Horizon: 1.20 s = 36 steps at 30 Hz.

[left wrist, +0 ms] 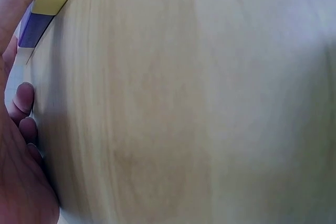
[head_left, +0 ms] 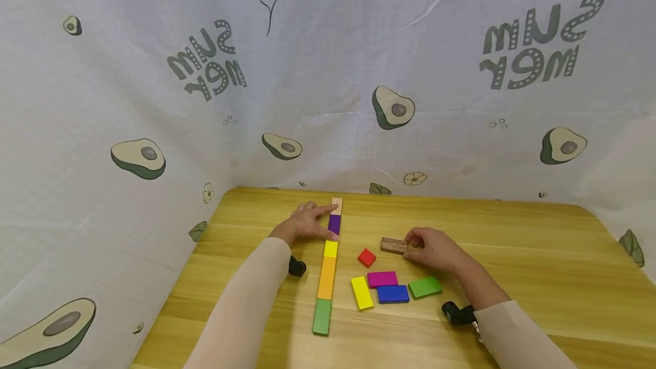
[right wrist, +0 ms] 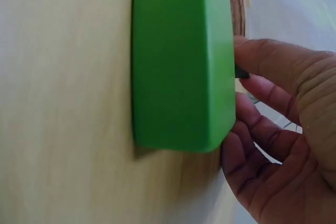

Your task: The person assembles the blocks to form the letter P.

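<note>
A straight row of blocks runs away from me in the head view: green [head_left: 322,316], orange [head_left: 326,278], yellow [head_left: 331,249], purple [head_left: 334,224] and striped light wood [head_left: 336,205]. My left hand [head_left: 306,223] lies along its far left side, index finger stretched to the light wood block and thumb near where purple meets yellow. To the right of the row, my right hand [head_left: 433,249] pinches the right end of a dark brown wooden block [head_left: 393,245] between thumb and fingers. A bright green block [right wrist: 170,61] hides part of that grip in the right wrist view.
Nearer me than the brown block lie a red square block [head_left: 367,258], a magenta block [head_left: 382,279], a blue block [head_left: 393,294], a yellow loose block [head_left: 362,293] and a bright green block [head_left: 425,287]. A patterned white cloth [head_left: 328,101] hangs behind the table.
</note>
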### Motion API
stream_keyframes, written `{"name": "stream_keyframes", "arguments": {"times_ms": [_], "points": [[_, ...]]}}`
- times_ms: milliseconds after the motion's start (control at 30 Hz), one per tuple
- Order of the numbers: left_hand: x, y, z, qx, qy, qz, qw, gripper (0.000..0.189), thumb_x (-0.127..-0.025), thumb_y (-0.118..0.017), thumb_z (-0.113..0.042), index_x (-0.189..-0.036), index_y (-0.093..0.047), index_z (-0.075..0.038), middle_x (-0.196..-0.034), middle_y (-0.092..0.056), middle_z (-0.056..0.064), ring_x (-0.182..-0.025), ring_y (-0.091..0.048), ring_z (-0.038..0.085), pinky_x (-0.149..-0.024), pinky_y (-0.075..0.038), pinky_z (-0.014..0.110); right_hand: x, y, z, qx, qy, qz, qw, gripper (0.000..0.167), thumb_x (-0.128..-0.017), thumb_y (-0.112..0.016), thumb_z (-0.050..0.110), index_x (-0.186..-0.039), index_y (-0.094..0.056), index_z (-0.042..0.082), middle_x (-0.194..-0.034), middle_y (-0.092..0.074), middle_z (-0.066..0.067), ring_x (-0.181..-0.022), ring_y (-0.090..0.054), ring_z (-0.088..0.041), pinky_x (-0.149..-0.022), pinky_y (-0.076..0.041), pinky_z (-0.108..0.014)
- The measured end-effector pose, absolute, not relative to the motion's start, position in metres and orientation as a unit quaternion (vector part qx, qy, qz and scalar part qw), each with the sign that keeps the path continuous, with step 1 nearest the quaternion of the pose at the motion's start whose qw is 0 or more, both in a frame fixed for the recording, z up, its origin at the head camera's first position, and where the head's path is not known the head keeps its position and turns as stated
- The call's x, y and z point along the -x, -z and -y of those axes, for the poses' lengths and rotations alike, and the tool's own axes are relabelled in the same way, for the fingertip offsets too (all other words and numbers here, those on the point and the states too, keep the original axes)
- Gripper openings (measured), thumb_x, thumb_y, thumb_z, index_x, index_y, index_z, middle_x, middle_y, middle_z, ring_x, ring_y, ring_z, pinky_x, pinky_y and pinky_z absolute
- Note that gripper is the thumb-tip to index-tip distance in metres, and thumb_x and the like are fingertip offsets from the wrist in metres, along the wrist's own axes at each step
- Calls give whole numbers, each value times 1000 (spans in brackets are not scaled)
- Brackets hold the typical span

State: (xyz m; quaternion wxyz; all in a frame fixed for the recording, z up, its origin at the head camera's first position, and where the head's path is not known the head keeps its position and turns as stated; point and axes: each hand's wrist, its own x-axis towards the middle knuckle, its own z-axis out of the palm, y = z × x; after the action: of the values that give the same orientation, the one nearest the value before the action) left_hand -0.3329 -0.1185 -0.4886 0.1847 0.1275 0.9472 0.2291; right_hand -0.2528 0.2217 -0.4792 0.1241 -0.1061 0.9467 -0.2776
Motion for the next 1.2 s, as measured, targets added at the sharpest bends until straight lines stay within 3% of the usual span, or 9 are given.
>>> {"name": "stream_keyframes", "arguments": {"times_ms": [333,567,733,1000,1200], "points": [[334,489,119,-125,-225,-949,183,97,-70,-82,-70,-154,-36,-53,-135,-49,2,-119,-39,22,-103,-42,47,258,481,-222,140,277,-943,119,36,-93,-75,32,-114,-65,6,-100,-66,-5,-88,-56,-20,-83,-54,-41],[333,489,119,-131,-221,-950,179,97,-70,-82,-69,-154,-36,-52,-130,-49,2,-119,-39,22,-103,-40,45,265,478,-213,168,303,-934,89,29,-99,-67,27,-118,-64,5,-104,-68,-6,-93,-60,-19,-89,-56,-44],[332,489,119,-128,-221,-950,181,98,-70,-83,-69,-154,-36,-53,-134,-48,2,-119,-39,22,-104,-41,46,276,475,-199,174,305,-932,93,30,-102,-63,29,-120,-62,6,-109,-68,-9,-97,-61,-23,-95,-55,-48],[330,490,120,-137,-225,-947,184,97,-70,-82,-71,-153,-36,-54,-138,-48,3,-120,-38,23,-106,-40,48,298,481,-180,169,323,-926,96,33,-105,-58,29,-128,-59,4,-125,-65,-16,-119,-60,-36,-107,-47,-57],[332,489,119,-132,-224,-948,182,97,-69,-82,-72,-153,-36,-55,-135,-48,2,-119,-38,22,-105,-40,47,315,484,-167,154,359,-916,90,40,-106,-57,28,-135,-55,0,-132,-62,-23,-123,-58,-41,-108,-46,-57]]}}
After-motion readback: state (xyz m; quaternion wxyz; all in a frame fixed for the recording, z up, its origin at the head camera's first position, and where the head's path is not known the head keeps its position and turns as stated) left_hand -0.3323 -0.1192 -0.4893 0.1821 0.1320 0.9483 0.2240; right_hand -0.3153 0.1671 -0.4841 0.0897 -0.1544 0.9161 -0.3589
